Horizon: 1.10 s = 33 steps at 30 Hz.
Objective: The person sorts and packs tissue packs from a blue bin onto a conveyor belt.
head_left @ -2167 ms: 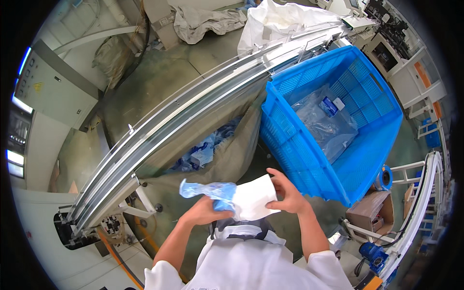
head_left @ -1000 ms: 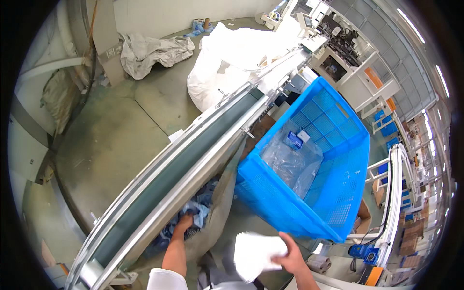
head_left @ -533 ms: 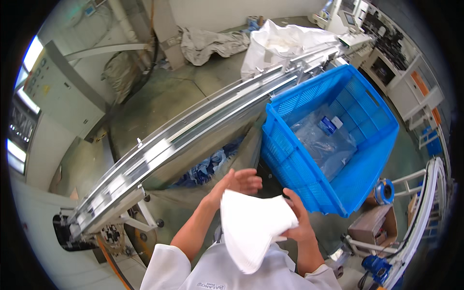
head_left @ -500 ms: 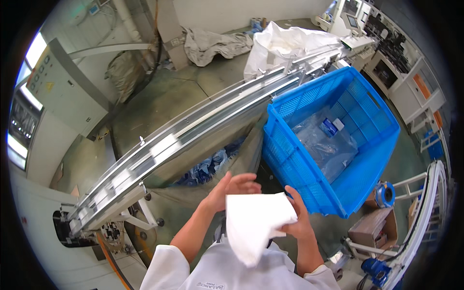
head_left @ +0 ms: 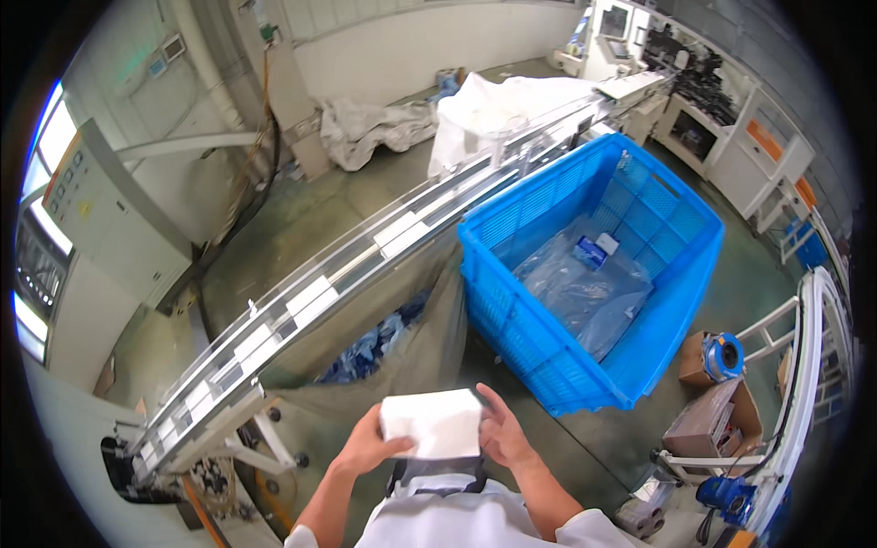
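Observation:
A white bundle of soft folded tissue paper is held level in front of my body, its faces slightly creased. My left hand grips its left end, the thumb lying across the near face. Against the right end, my right hand has its fingers bent, the index finger raised by the top corner; its fingertips are partly blurred. Beyond the hands runs a narrow conveyor, carrying several white blocks of similar look in a row. Forward and to the right stands a large blue plastic crate.
In the crate are clear plastic film and a small blue-and-white packet. A cloth sack with blue scraps hangs below the conveyor. Cardboard boxes and a blue motor stand at right; a control cabinet stands at left.
My left hand has gone from open beside the bundle to gripping its left end. The drooping bundle is now squared up and moved slightly left. The view has shifted.

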Each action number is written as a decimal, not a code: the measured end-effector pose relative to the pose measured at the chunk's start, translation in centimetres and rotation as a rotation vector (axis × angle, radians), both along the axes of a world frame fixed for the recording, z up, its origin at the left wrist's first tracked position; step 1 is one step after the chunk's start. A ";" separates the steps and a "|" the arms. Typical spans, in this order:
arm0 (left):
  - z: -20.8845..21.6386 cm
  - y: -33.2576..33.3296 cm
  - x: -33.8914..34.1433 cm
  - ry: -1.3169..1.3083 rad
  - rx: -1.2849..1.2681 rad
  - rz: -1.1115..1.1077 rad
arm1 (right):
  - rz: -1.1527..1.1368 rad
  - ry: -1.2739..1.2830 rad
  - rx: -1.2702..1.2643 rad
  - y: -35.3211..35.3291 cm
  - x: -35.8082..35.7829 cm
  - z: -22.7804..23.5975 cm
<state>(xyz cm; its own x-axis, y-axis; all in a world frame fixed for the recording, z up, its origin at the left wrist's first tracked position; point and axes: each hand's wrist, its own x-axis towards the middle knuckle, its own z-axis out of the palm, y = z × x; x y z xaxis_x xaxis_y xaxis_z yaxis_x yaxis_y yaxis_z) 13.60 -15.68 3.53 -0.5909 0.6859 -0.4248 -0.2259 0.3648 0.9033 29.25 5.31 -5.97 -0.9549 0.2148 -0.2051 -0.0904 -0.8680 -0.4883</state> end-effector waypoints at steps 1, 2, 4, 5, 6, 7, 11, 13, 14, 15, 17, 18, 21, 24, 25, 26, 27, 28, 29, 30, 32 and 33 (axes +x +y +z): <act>0.5 -1.5 -0.1 0.052 0.019 0.012 | -0.031 0.155 -0.101 0.3 -0.5 0.8; 1.2 -3.4 0.2 -0.078 0.395 0.099 | -0.071 0.099 -0.074 0.6 -0.8 1.0; 2.2 -4.2 -1.6 -0.140 0.299 0.150 | -0.144 0.010 -0.036 1.4 -1.3 0.3; 2.6 -4.5 -3.0 -0.076 0.076 0.192 | -0.166 -0.075 -0.035 1.6 -2.3 0.8; 3.0 -6.3 -3.0 0.018 0.125 0.143 | -0.164 -0.121 0.026 0.8 -2.1 0.8; 3.8 -6.2 -4.2 -0.005 0.689 0.022 | -0.159 -0.143 0.107 0.7 -3.0 1.4; 1.8 -13.7 -7.6 -0.063 0.318 0.153 | -0.119 -0.213 0.275 -3.1 -7.6 3.2; 5.3 -13.9 -11.8 0.044 -0.023 0.001 | -0.083 -0.240 0.352 -5.7 -9.1 1.9; 5.9 -15.6 -11.6 0.043 0.108 -0.058 | -0.059 -0.318 0.350 -6.9 -10.4 1.8; 6.3 -17.9 -12.5 0.048 0.236 -0.129 | -0.019 -0.324 0.405 -8.8 -12.3 1.3; 5.8 -22.0 -13.5 0.039 0.214 -0.246 | 0.008 -0.166 0.278 -14.5 -17.4 2.5; 6.6 -21.6 -14.5 0.019 0.207 -0.262 | 0.140 -0.023 0.095 -16.6 -20.1 3.8; 3.6 -25.1 -17.7 -0.069 0.161 -0.090 | 0.431 0.143 -0.082 -23.0 -23.5 3.9; -0.2 -28.9 -19.6 -0.108 0.232 0.132 | 0.227 0.167 0.321 -27.1 -23.7 4.3; -0.9 -29.8 -19.9 -0.138 0.238 0.173 | 0.236 0.171 0.428 -27.8 -24.2 4.6; -1.5 -30.5 -20.1 -0.169 0.244 0.214 | 0.246 0.176 0.535 -28.4 -24.7 5.5; -2.2 -31.3 -20.2 -0.159 0.293 0.218 | 0.258 0.183 0.642 -29.1 -25.2 5.9; -2.8 -31.8 -20.3 -0.140 0.347 0.217 | 0.242 0.029 0.709 -29.7 -25.5 6.0; -3.4 -32.3 -20.4 -0.121 0.401 0.216 | 0.250 -0.008 0.695 -30.1 -26.0 5.8; -4.0 -32.9 -20.6 -0.116 0.359 0.171 | 0.259 -0.045 0.681 -30.1 -26.6 5.4; -4.5 -33.9 -21.0 -0.047 0.360 0.164 | 0.253 -0.129 0.704 -30.5 -27.7 5.7; -4.8 -34.3 -21.2 -0.012 0.360 0.160 | 0.240 -0.105 0.769 -30.8 -27.3 6.6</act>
